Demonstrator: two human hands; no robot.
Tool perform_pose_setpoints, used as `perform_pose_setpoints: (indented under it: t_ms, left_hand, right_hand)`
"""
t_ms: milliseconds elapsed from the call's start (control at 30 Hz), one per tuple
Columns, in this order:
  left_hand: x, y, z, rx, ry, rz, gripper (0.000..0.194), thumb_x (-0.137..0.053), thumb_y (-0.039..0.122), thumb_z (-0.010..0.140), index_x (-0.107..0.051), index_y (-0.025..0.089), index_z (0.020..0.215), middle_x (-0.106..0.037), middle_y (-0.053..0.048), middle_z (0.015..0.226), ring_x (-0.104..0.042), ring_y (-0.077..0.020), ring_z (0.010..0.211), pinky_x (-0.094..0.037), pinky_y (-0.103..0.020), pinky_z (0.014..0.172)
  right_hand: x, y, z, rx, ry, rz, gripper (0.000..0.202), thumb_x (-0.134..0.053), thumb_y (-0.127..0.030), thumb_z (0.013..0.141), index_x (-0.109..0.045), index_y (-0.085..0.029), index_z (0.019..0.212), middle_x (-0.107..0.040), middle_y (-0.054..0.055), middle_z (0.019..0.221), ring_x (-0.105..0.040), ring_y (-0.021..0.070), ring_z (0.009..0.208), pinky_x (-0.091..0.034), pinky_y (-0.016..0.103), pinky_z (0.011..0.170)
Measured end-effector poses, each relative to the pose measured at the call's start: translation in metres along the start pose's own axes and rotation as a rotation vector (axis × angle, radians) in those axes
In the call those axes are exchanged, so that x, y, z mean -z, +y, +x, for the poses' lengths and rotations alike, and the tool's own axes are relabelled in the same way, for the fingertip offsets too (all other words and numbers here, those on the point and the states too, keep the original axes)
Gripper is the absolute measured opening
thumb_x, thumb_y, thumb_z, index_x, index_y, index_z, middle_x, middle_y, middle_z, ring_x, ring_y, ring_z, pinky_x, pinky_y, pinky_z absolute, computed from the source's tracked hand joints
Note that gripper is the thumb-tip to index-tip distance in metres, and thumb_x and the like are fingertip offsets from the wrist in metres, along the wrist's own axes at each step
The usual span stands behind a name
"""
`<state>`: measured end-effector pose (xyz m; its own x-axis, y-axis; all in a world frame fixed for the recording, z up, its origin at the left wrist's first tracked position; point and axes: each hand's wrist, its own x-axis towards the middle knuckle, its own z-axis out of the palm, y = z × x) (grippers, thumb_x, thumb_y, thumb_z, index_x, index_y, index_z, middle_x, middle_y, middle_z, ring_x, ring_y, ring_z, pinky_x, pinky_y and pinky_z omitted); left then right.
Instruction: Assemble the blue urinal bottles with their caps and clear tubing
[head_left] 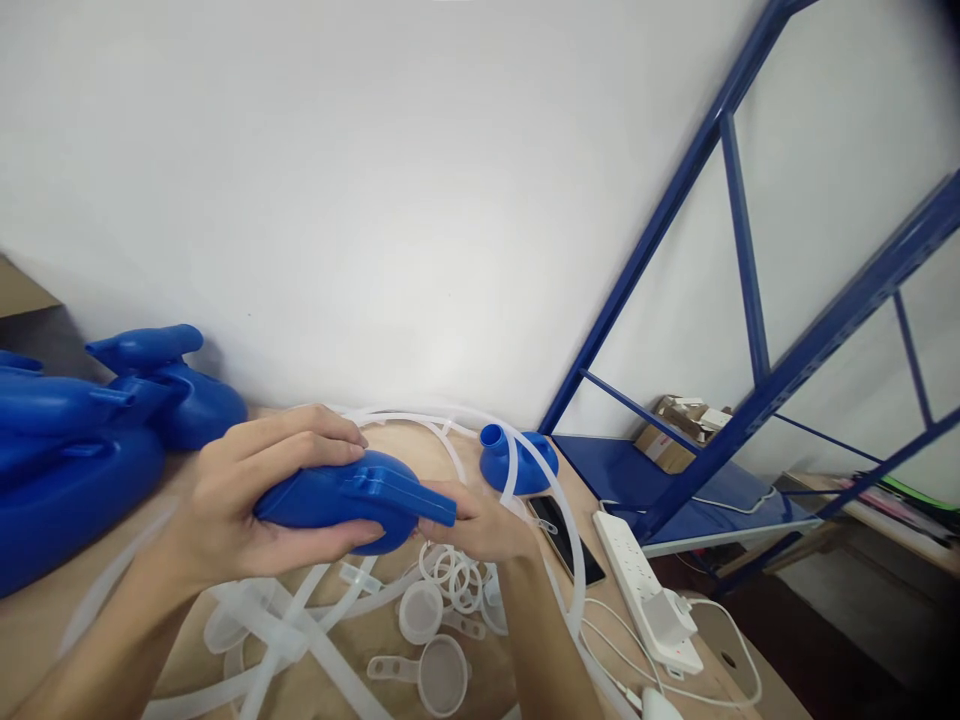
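L hand point(281, 495) half-open round blue bottle point(341, 505); R hand point(476, 520) part-closed at spout.

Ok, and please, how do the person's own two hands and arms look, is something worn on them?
Both the left hand and the right hand are bare, without gloves. The forearms show no sleeves, and no watch or bracelet is visible.

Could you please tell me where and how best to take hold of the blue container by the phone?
I'd grip the blue container by its open neck, coming from above and the left. The neck is narrower than the rounded body and juts upward, while pale tubing crosses in front of the body.
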<state>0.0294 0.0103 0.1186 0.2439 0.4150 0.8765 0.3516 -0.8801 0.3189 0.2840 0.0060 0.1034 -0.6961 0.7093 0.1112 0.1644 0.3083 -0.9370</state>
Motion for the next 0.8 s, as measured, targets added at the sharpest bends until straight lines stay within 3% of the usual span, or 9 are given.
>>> perform_pose_setpoints:
  t_ms: [100,200,267,500,700,800]
  left_hand:
    - [0.001,0.003,0.000,0.029,0.010,-0.033,0.039,-0.094,0.049,0.057,-0.076,0.032,0.087,-0.078,-0.004,0.087,-0.075,-0.0290,0.079,-0.065,-0.042,0.072]
    - [0.000,0.003,0.001,-0.027,0.050,-0.066,0.041,-0.096,0.044,0.056,-0.075,0.032,0.089,-0.079,-0.003,0.089,-0.076,-0.0282,0.078,-0.065,-0.042,0.071]
    - [-0.001,0.001,0.002,-0.091,0.064,-0.079,0.043,-0.098,0.038,0.056,-0.073,0.032,0.091,-0.078,-0.001,0.089,-0.076,-0.0270,0.078,-0.066,-0.041,0.071]
    - [-0.004,0.004,0.011,-0.199,0.158,-0.073,0.044,-0.098,0.030,0.059,-0.069,0.031,0.092,-0.078,0.001,0.082,-0.076,-0.0255,0.070,-0.066,-0.040,0.063]
    - [0.009,-0.004,0.000,-0.293,0.229,0.105,0.050,-0.092,0.040,0.063,-0.075,0.037,0.111,-0.080,0.000,0.090,-0.076,-0.0281,0.071,-0.068,-0.044,0.064]
    - [0.014,-0.015,-0.007,-0.221,0.245,0.106,0.046,-0.086,0.050,0.065,-0.076,0.038,0.108,-0.079,0.000,0.089,-0.075,-0.0284,0.072,-0.067,-0.046,0.067]
  right_hand:
    - [-0.005,0.002,0.003,-0.070,-0.091,0.238,0.062,-0.074,-0.079,0.071,-0.057,-0.022,0.087,-0.054,-0.004,0.070,-0.046,0.0102,0.058,-0.037,0.025,0.053]
    - [-0.008,0.007,0.005,-0.118,-0.023,0.392,0.066,-0.083,-0.077,0.061,-0.052,-0.022,0.078,-0.042,-0.008,0.062,-0.027,0.0053,0.050,-0.020,0.023,0.046]
    - [-0.010,0.011,0.006,-0.122,0.055,0.411,0.065,-0.086,-0.074,0.060,-0.049,-0.022,0.074,-0.038,-0.009,0.058,-0.021,0.0047,0.050,-0.014,0.023,0.046]
    - [-0.011,0.015,0.006,0.030,0.181,0.240,0.061,-0.075,-0.074,0.075,-0.049,-0.021,0.062,-0.034,-0.009,0.048,-0.025,0.0060,0.044,-0.015,0.026,0.046]
    - [-0.021,0.007,0.005,0.041,0.311,0.020,0.061,-0.074,-0.071,0.079,-0.047,-0.019,0.061,-0.035,-0.006,0.060,-0.027,0.0085,0.058,-0.017,0.027,0.054]
    - [-0.031,0.002,0.008,0.038,0.372,-0.044,0.061,-0.071,-0.071,0.081,-0.045,-0.019,0.060,-0.033,-0.005,0.061,-0.027,0.0094,0.061,-0.019,0.027,0.055]
